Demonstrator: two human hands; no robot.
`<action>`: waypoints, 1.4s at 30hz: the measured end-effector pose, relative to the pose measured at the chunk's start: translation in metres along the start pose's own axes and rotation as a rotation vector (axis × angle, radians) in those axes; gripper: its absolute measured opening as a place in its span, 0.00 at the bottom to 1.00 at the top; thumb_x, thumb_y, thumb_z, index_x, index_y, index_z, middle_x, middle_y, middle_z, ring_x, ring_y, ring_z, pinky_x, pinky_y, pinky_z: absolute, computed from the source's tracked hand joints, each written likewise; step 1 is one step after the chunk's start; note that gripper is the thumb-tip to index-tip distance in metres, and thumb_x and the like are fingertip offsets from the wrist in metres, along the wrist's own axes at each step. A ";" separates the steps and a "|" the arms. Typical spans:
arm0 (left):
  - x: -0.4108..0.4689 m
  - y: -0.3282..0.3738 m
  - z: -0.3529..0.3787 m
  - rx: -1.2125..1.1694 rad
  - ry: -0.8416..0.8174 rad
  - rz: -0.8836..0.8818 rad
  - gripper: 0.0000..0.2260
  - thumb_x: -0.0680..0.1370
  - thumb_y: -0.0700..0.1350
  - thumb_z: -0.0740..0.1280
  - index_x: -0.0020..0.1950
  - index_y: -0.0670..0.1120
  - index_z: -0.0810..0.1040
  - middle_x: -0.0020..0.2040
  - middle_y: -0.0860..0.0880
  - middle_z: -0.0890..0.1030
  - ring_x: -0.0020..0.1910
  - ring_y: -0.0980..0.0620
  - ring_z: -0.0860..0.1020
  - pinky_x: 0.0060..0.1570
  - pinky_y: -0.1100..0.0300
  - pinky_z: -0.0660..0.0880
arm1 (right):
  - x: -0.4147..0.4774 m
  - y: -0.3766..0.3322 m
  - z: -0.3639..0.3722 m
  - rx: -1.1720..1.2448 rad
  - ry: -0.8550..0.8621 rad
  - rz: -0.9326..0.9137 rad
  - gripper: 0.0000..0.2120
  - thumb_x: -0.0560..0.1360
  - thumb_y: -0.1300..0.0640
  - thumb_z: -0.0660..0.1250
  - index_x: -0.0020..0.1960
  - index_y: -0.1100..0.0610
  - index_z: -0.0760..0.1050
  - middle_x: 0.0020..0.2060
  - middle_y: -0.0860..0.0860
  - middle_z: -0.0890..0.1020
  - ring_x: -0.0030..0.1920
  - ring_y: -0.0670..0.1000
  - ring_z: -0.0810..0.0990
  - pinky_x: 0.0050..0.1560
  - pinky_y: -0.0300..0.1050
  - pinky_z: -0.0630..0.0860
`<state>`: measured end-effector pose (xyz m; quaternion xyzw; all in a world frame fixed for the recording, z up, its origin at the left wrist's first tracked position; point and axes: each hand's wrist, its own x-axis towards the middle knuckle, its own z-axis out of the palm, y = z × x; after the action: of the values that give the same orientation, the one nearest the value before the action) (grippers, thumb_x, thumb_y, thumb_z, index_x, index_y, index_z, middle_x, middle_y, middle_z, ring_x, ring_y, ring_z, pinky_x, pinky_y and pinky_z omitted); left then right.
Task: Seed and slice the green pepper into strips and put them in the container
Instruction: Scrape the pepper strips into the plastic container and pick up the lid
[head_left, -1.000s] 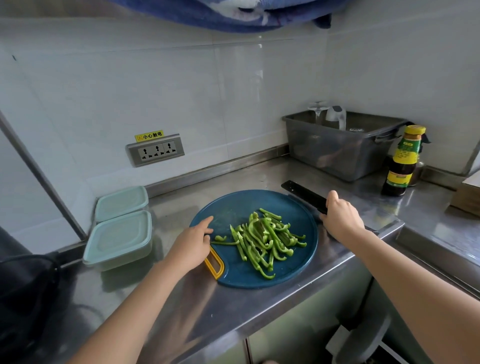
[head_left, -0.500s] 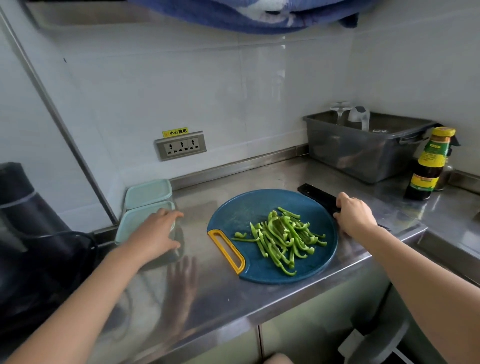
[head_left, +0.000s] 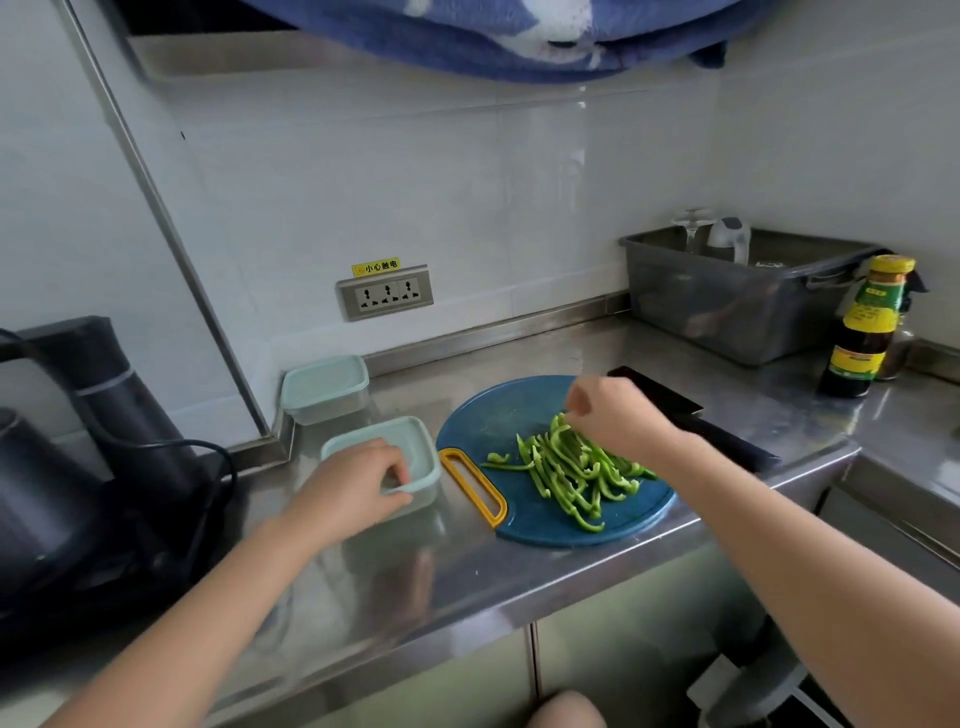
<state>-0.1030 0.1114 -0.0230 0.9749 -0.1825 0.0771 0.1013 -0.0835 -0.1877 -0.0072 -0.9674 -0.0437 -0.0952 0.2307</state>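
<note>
Gripping the near corner of the pale green container (head_left: 410, 447) with my left hand (head_left: 353, 486), I have the thumb on its front rim and the fingers curled over into the corner, closed on the plastic. The container sits on the steel worktop (head_left: 467, 566) just left of the round blue cutting board (head_left: 498, 415), close to the board's yellow handle (head_left: 475, 486); I cannot tell whether there is a lid on it. My right hand (head_left: 618, 415) is over the far side of the board, fingers bunched down into the top of the pile of green pepper strips (head_left: 571, 470). The fingertips are hidden behind the hand, so I cannot tell if any strips are actually pinched. The strips lie in a loose heap across the middle and right of the board, with one small curl apart on the left near the handle. A dark knife (head_left: 691, 421) lies on the worktop along the board's far right edge, behind my right wrist. A second lidded container (head_left: 324, 387) stands by the wall behind the first. Further right are a grey tub (head_left: 737, 306) and a sauce bottle (head_left: 862, 332); a black kettle (head_left: 78, 431) sits at the far left.
</note>
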 end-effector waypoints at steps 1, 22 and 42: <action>-0.002 0.011 -0.001 -0.004 -0.022 0.022 0.10 0.70 0.53 0.73 0.45 0.55 0.74 0.47 0.58 0.75 0.47 0.56 0.76 0.47 0.60 0.71 | -0.009 -0.014 0.005 0.044 -0.068 -0.032 0.08 0.74 0.56 0.66 0.52 0.57 0.76 0.48 0.53 0.81 0.49 0.53 0.78 0.47 0.44 0.74; 0.027 -0.006 -0.007 0.086 -0.575 -0.164 0.58 0.60 0.68 0.73 0.76 0.55 0.38 0.76 0.39 0.46 0.75 0.41 0.51 0.72 0.51 0.58 | -0.041 -0.092 0.084 0.174 -0.138 -0.061 0.44 0.65 0.54 0.76 0.74 0.57 0.57 0.57 0.56 0.80 0.58 0.57 0.77 0.55 0.49 0.74; 0.031 -0.006 -0.037 0.116 -0.769 -0.128 0.57 0.61 0.59 0.74 0.77 0.50 0.40 0.70 0.45 0.62 0.67 0.50 0.65 0.61 0.66 0.63 | -0.021 -0.084 0.085 0.140 -0.201 -0.175 0.23 0.59 0.60 0.79 0.52 0.56 0.78 0.45 0.55 0.83 0.45 0.57 0.81 0.40 0.43 0.71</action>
<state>-0.0767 0.1149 0.0177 0.9463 -0.1413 -0.2898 -0.0252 -0.1009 -0.0752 -0.0496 -0.9461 -0.1573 -0.0141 0.2827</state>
